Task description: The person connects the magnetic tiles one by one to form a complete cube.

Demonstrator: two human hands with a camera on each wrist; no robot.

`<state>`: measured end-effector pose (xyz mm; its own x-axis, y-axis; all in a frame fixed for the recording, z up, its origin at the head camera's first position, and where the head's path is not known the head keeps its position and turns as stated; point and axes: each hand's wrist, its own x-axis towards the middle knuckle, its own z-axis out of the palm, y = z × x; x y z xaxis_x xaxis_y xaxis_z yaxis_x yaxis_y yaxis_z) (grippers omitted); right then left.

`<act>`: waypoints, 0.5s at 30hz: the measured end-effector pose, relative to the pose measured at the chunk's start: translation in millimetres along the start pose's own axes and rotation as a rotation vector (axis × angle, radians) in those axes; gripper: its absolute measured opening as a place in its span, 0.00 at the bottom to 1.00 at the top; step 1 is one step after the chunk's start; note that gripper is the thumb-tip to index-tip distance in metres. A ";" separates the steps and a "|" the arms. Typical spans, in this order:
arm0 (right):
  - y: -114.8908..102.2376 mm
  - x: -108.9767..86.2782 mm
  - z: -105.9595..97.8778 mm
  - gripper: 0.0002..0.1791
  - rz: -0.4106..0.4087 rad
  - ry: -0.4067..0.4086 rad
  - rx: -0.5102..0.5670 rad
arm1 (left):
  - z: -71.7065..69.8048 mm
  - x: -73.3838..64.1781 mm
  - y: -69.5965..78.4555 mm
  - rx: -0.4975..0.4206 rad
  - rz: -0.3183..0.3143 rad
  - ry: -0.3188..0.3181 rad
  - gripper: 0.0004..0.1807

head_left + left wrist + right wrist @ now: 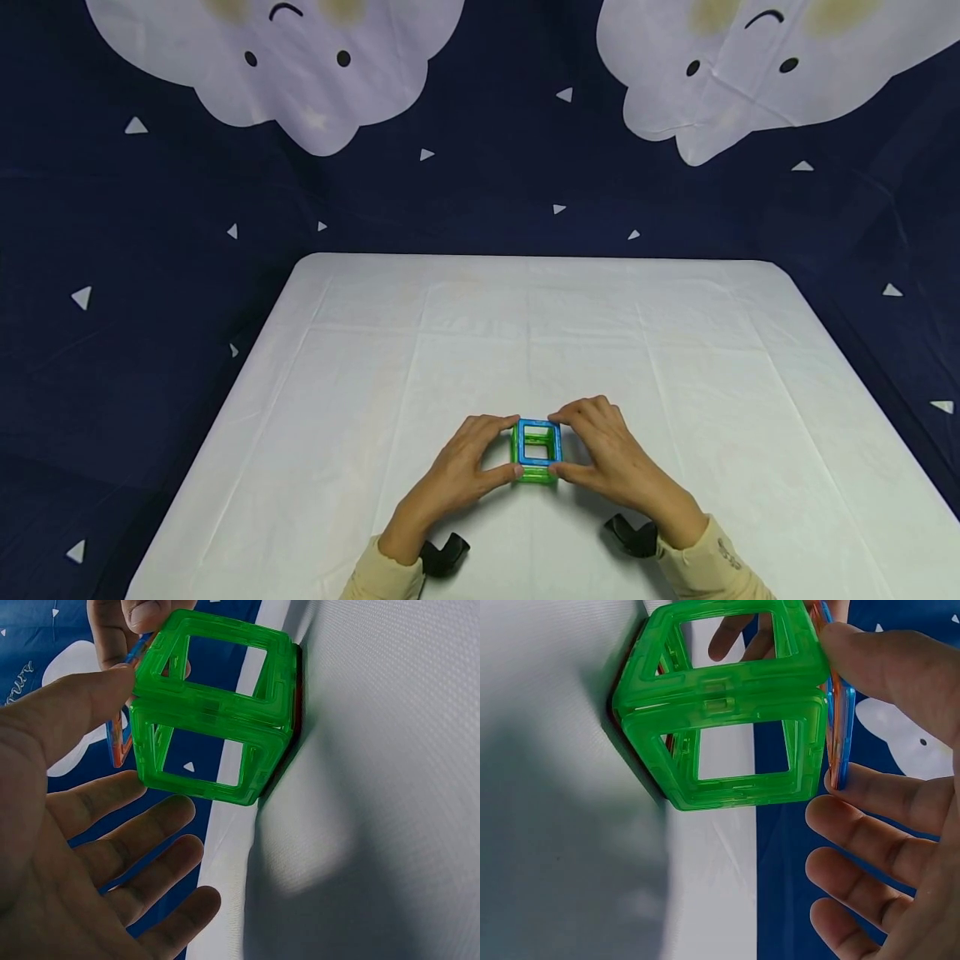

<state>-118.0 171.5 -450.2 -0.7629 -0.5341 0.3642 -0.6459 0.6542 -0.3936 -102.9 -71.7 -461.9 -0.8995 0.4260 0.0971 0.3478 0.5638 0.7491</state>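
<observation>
A cube of translucent green magnetic tiles (214, 711) stands on the white table, with a dark reddish tile (298, 697) under it. Over its top lies a square blue magnetic tile (558, 442), orange on its inner side; in the right wrist view it sits slightly tilted against the cube's top. My left hand (457, 467) pinches the blue tile's left side between thumb and index finger. On the opposite side my right hand (611, 462) holds it the same way, thumb at the near corner. The other fingers of both hands are spread beside the cube.
The white-covered table (525, 333) stretches away beyond the hands. Behind it hangs a navy cloth (487, 192) with white clouds and triangles. Black curved pieces, one by the left wrist (446, 557) and one by the right wrist (632, 537), sit below the hands.
</observation>
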 end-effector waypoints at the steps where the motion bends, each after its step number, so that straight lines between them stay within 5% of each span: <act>1: -0.1 0.0 -0.2 0.33 0.005 -0.004 0.005 | 0.0 0.2 0.0 0.002 0.004 0.001 0.33; 15: 0.5 -0.9 -2.3 0.33 0.041 -0.021 0.020 | 0.7 2.0 0.1 0.009 0.028 0.008 0.34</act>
<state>-117.6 173.5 -448.8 -0.7888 -0.5185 0.3301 -0.6146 0.6648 -0.4245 -104.5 -70.3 -462.1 -0.8915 0.4359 0.1235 0.3754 0.5580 0.7401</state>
